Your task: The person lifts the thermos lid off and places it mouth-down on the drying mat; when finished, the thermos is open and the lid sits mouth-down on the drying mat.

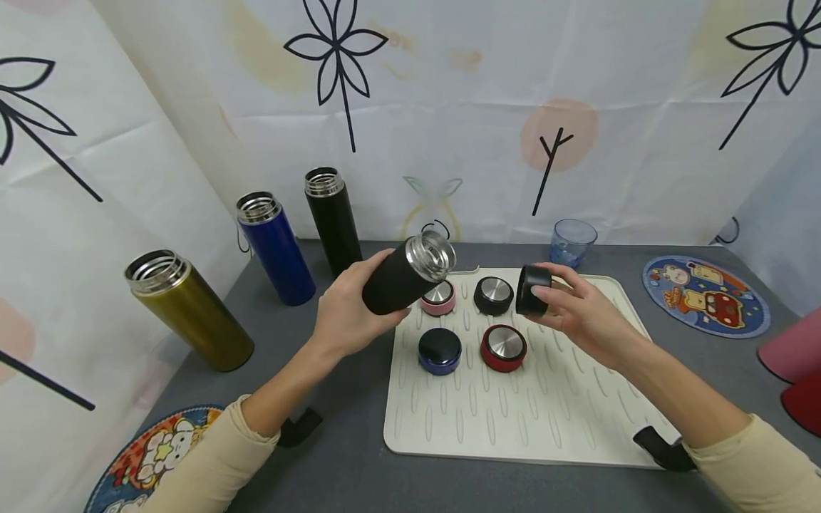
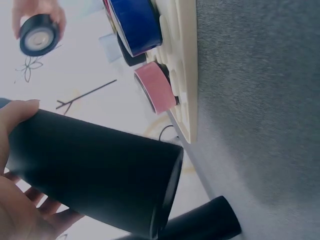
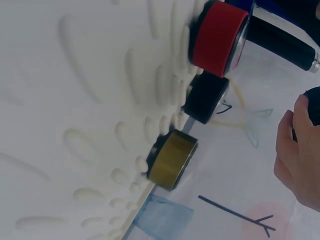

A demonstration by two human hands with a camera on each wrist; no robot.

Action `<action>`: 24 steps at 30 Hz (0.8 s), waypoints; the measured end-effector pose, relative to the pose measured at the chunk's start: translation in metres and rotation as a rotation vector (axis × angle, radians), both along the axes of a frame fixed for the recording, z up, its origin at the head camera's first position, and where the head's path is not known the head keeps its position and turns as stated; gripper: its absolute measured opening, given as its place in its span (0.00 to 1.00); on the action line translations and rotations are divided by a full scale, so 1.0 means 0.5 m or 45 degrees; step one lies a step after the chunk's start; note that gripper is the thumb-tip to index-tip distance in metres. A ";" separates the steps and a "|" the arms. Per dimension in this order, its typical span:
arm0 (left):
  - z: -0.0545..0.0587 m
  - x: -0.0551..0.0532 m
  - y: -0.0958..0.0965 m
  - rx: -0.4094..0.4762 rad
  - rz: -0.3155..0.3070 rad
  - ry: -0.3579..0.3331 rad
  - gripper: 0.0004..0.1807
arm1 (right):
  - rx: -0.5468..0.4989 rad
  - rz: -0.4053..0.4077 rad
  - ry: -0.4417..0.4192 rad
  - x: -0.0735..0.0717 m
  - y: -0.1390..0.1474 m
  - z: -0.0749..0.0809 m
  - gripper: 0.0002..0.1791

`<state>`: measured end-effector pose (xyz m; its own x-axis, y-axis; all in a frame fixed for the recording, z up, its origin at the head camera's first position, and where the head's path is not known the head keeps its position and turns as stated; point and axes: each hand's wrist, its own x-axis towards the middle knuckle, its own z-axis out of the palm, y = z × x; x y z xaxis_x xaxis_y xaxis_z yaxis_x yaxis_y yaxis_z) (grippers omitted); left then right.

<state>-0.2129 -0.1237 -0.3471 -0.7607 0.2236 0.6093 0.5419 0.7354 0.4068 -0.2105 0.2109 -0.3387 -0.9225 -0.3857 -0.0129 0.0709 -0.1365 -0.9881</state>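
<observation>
My left hand (image 1: 346,315) grips a black thermos flask (image 1: 393,283) round its body. The flask is tilted, its open steel mouth facing up and to the right, and its flat base shows in the left wrist view. Over the back of the white ribbed mat (image 1: 474,427), my right hand (image 1: 584,308) pinches a black flask lid (image 1: 529,291) between thumb and fingers. The lid is turned on its side and apart from the flask. Below and between the hands, a pink lid (image 1: 438,305), a black lid (image 1: 493,296), a blue lid (image 1: 440,352) and a red lid (image 1: 503,349) rest on the mat.
Lidless gold (image 1: 199,317), blue (image 1: 277,253) and black (image 1: 335,221) flasks stand at the left. A gold lid (image 3: 173,160) sits near the mat's back edge, with a glass (image 1: 572,244) behind. Round picture mats lie left (image 1: 157,456) and right (image 1: 705,296).
</observation>
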 end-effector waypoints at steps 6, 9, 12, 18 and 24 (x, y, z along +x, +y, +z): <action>-0.001 0.008 -0.020 0.274 0.017 -0.089 0.47 | 0.169 -0.052 -0.017 -0.008 0.029 -0.020 0.36; -0.001 0.013 -0.030 0.431 0.027 -0.189 0.47 | 0.240 -0.098 -0.046 -0.013 0.043 -0.033 0.36; -0.003 0.020 -0.042 0.561 0.038 -0.270 0.46 | 0.327 -0.111 -0.052 -0.015 0.055 -0.044 0.35; -0.011 0.033 -0.067 0.686 0.073 -0.353 0.46 | 0.544 -0.052 -0.010 -0.013 0.071 -0.054 0.38; -0.015 0.043 -0.088 0.759 0.150 -0.387 0.46 | 0.581 -0.027 0.005 -0.014 0.079 -0.068 0.38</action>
